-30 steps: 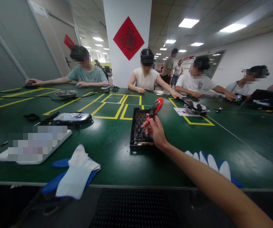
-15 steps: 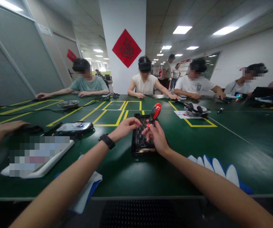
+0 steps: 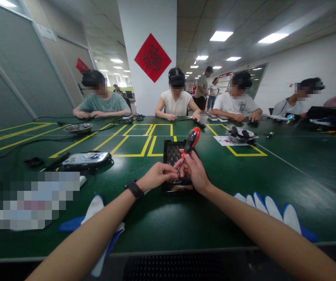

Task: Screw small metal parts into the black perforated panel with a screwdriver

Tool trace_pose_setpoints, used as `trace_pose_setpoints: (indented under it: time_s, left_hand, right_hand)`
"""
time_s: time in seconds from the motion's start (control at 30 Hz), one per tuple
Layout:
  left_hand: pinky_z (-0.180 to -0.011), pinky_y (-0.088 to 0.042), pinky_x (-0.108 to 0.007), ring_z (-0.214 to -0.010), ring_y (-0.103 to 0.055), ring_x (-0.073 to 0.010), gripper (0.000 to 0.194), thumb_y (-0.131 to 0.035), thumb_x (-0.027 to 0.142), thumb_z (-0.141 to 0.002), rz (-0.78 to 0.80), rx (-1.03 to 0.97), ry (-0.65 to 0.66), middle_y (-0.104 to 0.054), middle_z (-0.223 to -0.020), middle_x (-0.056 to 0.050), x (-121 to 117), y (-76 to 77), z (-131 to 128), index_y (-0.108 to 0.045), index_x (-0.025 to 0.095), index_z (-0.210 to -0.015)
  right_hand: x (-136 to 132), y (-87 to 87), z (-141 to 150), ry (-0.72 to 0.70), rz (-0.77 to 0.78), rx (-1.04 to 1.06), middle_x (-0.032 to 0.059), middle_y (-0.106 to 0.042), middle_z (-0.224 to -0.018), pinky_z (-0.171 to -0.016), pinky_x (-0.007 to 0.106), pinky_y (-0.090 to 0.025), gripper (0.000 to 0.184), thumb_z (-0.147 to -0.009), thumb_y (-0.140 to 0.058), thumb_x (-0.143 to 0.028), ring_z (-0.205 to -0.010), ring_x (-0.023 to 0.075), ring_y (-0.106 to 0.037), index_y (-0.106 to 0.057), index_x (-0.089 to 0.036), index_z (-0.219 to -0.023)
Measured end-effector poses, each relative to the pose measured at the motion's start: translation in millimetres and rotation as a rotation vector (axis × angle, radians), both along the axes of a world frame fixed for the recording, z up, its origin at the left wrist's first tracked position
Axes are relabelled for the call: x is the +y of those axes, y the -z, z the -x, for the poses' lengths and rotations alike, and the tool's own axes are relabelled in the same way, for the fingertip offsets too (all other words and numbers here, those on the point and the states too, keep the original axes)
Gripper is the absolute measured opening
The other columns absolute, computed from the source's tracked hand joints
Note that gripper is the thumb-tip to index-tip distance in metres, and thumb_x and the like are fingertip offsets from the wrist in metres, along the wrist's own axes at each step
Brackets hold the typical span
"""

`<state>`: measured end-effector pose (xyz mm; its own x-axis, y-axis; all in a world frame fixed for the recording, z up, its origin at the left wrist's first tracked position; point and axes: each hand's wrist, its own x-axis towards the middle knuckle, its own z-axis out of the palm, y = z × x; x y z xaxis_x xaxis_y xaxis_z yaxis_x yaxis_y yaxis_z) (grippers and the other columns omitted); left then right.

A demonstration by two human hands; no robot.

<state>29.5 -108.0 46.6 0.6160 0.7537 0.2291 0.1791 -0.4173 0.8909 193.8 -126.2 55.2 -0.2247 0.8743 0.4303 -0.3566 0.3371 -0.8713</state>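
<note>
My right hand [image 3: 196, 171] is closed on a red and black screwdriver [image 3: 191, 141], whose handle points up and whose thin shaft slants down to the left. My left hand [image 3: 160, 174], with a black watch on its wrist, is closed in a pinch at the shaft's lower end. Whatever may be between those fingertips is too small to make out. Both hands are over a black rectangular tray-like case [image 3: 168, 147] on the green table. Its inside looks patterned, and the hands hide much of it.
White and blue gloves [image 3: 269, 207] lie to the right, another glove [image 3: 93, 210] under my left forearm. A tablet-like device [image 3: 87, 158] and metal bowls [image 3: 78, 128] are farther off. Yellow tape [image 3: 127, 155] marks the green table [image 3: 244, 179]. Several people sit opposite.
My left hand has moved down and right, from above the case to the screwdriver's lower end, its fingers now pinched. The nearby person's hand at far left has mostly left the view.
</note>
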Motion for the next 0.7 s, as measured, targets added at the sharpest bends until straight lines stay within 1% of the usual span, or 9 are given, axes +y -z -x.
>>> trace_pose_setpoints:
  time_s: [0.07, 0.13, 0.23, 0.3, 0.33, 0.4, 0.5, 0.63, 0.7]
  left_hand:
    - [-0.063, -0.040, -0.022, -0.066, -0.053, -0.0117, 0.028, -0.057, 0.035, -0.076, 0.005, -0.003, 0.037, -0.063, -0.073, -0.005, -1.6, -1.0, 0.4, -0.065, 0.008, -0.080]
    - [-0.061, -0.040, -0.022, -0.063, -0.051, -0.0101, 0.030, -0.052, 0.036, -0.080, -0.004, -0.007, 0.040, -0.061, -0.070, -0.003, -3.5, -1.3, -0.6, -0.063, 0.009, -0.079]
    - [-0.057, -0.038, -0.020, -0.059, -0.048, -0.0083, 0.030, -0.051, 0.039, -0.080, -0.063, -0.024, -0.071, -0.058, -0.068, -0.001, -5.2, 1.4, -4.1, -0.060, 0.010, -0.081]
    - [-0.056, -0.039, -0.020, -0.059, -0.048, -0.0081, 0.029, -0.058, 0.039, -0.075, -0.089, -0.033, -0.145, -0.057, -0.070, 0.000, -5.0, 4.3, -5.8, -0.059, 0.011, -0.081]
    - [-0.057, -0.039, -0.020, -0.059, -0.049, -0.0083, 0.029, -0.061, 0.038, -0.072, -0.080, -0.037, -0.150, -0.058, -0.070, 0.000, -4.5, 5.5, -6.1, -0.058, 0.011, -0.081]
    - [-0.060, -0.041, -0.021, -0.061, -0.052, -0.0092, 0.028, -0.066, 0.035, -0.068, -0.023, -0.048, -0.103, -0.060, -0.071, -0.001, -3.4, 7.0, -5.5, -0.059, 0.010, -0.079]
    - [-0.064, -0.043, -0.023, -0.064, -0.055, -0.0108, 0.025, -0.066, 0.032, -0.068, 0.055, -0.060, -0.010, -0.063, -0.072, -0.003, -2.5, 6.5, -2.7, -0.061, 0.009, -0.077]
    - [-0.064, -0.042, -0.024, -0.067, -0.056, -0.0123, 0.024, -0.061, 0.032, -0.073, 0.036, -0.025, 0.041, -0.065, -0.075, -0.005, -3.8, 3.7, 0.0, -0.064, 0.009, -0.081]
    - [-0.065, -0.042, -0.024, -0.070, -0.056, -0.0129, 0.026, -0.057, 0.033, -0.077, 0.002, -0.011, 0.052, -0.064, -0.077, -0.006, -4.9, 2.8, -0.3, -0.063, 0.009, -0.083]
  right_hand:
    - [1.7, 1.6, 0.3, -0.033, 0.024, 0.018, -0.0009, -0.060, -0.073, -0.045, 0.021, -0.042, 0.033, -0.085, -0.041, -0.040, -0.044, 0.0061, -0.048, -0.043, -0.021, -0.111]
    - [3.7, 3.3, 0.3, -0.039, 0.042, 0.031, -0.0013, -0.058, -0.072, -0.045, 0.021, -0.043, 0.032, -0.085, -0.041, -0.040, -0.045, 0.0065, -0.049, -0.043, -0.021, -0.110]
    - [5.9, 4.9, 0.2, -0.017, 0.036, 0.029, -0.0017, -0.058, -0.071, -0.044, 0.020, -0.041, 0.032, -0.085, -0.042, -0.040, -0.044, 0.0061, -0.049, -0.043, -0.021, -0.110]
    - [6.2, 5.1, 0.1, -0.005, 0.019, 0.021, -0.0019, -0.058, -0.071, -0.044, 0.019, -0.040, 0.031, -0.085, -0.042, -0.039, -0.044, 0.0056, -0.049, -0.043, -0.021, -0.110]
    - [6.0, 5.1, 0.1, 0.000, 0.010, 0.015, -0.0019, -0.058, -0.072, -0.044, 0.019, -0.040, 0.031, -0.085, -0.043, -0.038, -0.044, 0.0054, -0.049, -0.043, -0.021, -0.110]
    - [5.1, 4.8, 0.3, 0.005, -0.007, 0.000, -0.0022, -0.058, -0.072, -0.044, 0.019, -0.040, 0.031, -0.084, -0.044, -0.038, -0.043, 0.0053, -0.048, -0.042, -0.022, -0.111]
    - [3.4, 4.4, 0.8, 0.004, -0.020, -0.014, -0.0022, -0.058, -0.071, -0.044, 0.020, -0.040, 0.032, -0.084, -0.044, -0.039, -0.043, 0.0058, -0.049, -0.042, -0.022, -0.111]
    - [2.5, 3.5, 0.8, -0.035, 0.001, -0.007, 0.0004, -0.059, -0.072, -0.044, 0.021, -0.041, 0.035, -0.087, -0.035, -0.043, -0.043, 0.0065, -0.049, -0.045, -0.019, -0.111]
    - [2.7, 3.1, 0.7, -0.049, 0.012, -0.015, 0.0001, -0.059, -0.071, -0.042, 0.021, -0.040, 0.036, -0.087, -0.035, -0.043, -0.042, 0.0063, -0.048, -0.045, -0.019, -0.111]
